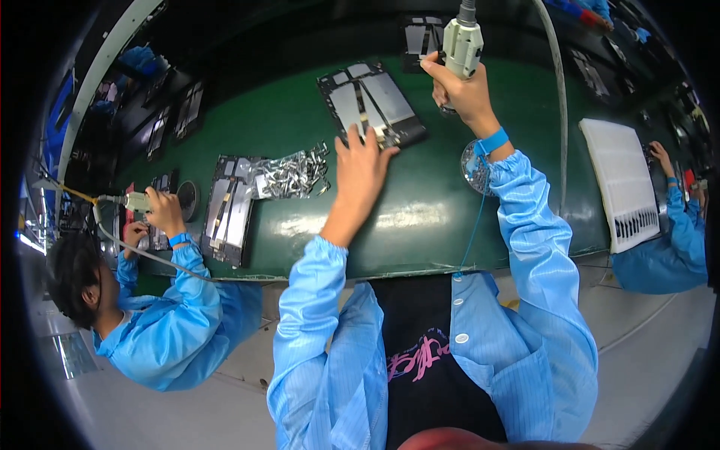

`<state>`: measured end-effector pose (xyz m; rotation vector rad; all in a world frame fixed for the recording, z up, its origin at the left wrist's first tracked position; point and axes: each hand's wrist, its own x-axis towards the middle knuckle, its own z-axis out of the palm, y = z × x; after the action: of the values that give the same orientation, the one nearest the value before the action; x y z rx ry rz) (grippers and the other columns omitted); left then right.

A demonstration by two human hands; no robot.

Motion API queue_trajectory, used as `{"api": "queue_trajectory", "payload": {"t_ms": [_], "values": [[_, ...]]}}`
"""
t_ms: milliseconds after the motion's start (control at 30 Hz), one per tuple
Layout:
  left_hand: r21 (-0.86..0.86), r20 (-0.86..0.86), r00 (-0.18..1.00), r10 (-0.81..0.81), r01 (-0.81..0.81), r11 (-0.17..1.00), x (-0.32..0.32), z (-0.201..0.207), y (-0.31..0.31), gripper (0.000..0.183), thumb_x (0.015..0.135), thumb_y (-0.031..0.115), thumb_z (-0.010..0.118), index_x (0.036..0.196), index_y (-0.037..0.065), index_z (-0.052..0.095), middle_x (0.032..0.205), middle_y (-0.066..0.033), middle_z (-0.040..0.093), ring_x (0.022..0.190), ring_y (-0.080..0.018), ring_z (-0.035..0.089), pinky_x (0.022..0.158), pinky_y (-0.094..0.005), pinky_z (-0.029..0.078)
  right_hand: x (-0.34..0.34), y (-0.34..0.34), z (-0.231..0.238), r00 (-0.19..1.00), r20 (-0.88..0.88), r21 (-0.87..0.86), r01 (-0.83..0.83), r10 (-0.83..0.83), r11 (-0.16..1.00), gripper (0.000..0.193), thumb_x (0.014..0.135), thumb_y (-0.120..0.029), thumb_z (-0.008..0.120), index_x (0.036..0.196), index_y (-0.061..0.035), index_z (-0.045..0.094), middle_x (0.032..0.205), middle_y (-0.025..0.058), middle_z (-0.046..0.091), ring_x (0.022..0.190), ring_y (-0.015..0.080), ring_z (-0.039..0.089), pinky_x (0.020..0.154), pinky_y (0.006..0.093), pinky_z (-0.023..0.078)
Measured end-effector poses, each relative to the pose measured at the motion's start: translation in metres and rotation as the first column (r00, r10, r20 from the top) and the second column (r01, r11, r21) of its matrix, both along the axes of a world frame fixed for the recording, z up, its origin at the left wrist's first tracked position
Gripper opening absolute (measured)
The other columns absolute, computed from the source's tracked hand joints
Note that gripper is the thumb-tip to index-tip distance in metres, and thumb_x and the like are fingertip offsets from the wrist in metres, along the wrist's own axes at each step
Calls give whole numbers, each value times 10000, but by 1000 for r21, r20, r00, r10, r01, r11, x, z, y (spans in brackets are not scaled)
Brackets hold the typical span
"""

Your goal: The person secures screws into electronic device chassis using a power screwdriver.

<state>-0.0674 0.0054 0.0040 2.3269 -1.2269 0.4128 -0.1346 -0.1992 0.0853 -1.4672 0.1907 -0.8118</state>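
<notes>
A pale electric screwdriver, hung from a cable at the top, is gripped in my right hand, with a blue wrist strap below it. The screwdriver's tip is hidden behind the hand. My left hand lies with fingers spread on the near edge of an opened tablet-like device. That device shows silver plates, a dark frame and ribbon strips. To the left, a clear bag of small metal parts lies against a second opened device. A round dish of small parts sits partly behind my right forearm.
On the green bench another device lies at the far side. A white ribbed tray stands at the right. A co-worker holds another screwdriver at the left; another person's sleeve shows at right.
</notes>
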Motion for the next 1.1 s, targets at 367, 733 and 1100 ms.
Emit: {"api": "queue_trajectory", "payload": {"t_ms": [367,733,1100], "values": [[99,49,990,-134,128,987,219,-25,-50,520,865,395,675,1227,36,571,1286,-206,507,1138,-458,504,946,-493,472,-72,-67,-8,965,78,230,226,-249,947,109,886,-55,619,946,35,626,527,-7,448,387,77,403,384,255,361],[-365,-169,945,-281,205,908,183,28,-154,511,864,454,654,1025,-30,628,999,-241,642,899,-408,635,788,-440,530,-106,-60,-31,979,73,155,175,-188,972,155,907,-32,565,1025,67,574,529,-6,399,395,89,367,401,265,351],[378,-795,413,444,-236,895,158,23,-230,1247,500,584,909,1434,-25,350,1441,-266,346,1325,-431,361,1105,-490,309,-121,-66,-51,997,40,149,66,-73,987,276,950,-139,514,1176,19,522,527,-31,326,420,70,324,424,237,328]]}}
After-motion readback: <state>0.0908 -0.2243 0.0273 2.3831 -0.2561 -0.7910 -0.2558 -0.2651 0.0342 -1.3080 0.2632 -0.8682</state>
